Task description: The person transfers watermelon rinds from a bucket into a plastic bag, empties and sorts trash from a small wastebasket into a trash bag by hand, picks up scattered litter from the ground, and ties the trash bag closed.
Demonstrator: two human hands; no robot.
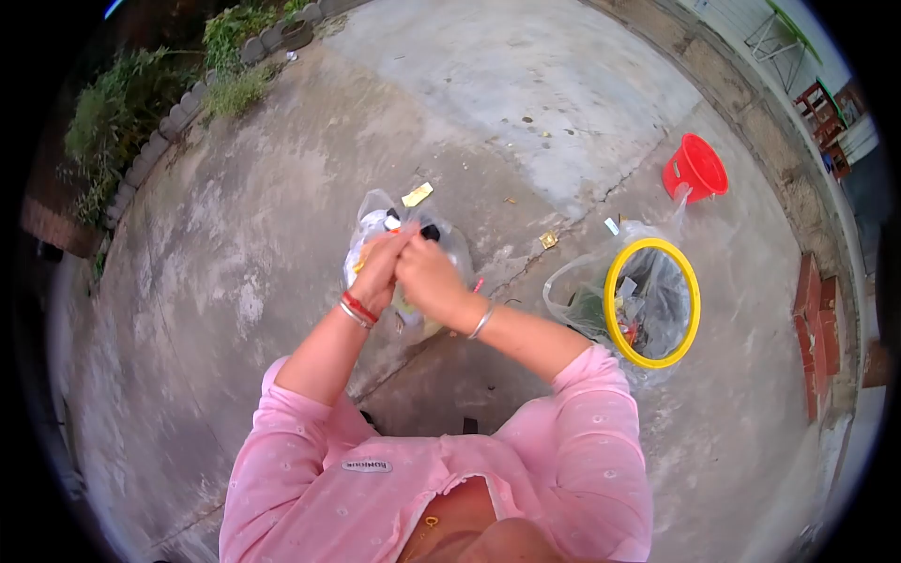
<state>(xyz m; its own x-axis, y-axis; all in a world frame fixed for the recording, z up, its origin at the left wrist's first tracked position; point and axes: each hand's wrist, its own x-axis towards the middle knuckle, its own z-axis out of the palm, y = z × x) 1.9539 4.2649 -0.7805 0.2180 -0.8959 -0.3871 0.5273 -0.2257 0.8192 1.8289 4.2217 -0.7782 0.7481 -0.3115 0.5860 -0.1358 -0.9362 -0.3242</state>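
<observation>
A clear plastic bag [377, 201] filled with mixed litter sits on the concrete in front of me. White, black and yellow pieces show through its thin film. My left hand [377, 268] and my right hand [430, 274] meet above it, fingers closed around the gathered top of the bag. The fingertips are slightly blurred, and the hands hide the middle of the bag. A yellow-and-white packet [418, 194] lies on the ground just beyond it. Something thin and pink-red [479, 284] shows beside my right wrist.
On the right stands a bin with a yellow rim [693, 319], lined with clear plastic and holding litter. A red bucket [693, 169] is farther back. A gold wrapper [549, 239] and a small white piece [612, 226] lie between. Red bricks [809, 319] line the right edge; plants [122, 122] grow at left.
</observation>
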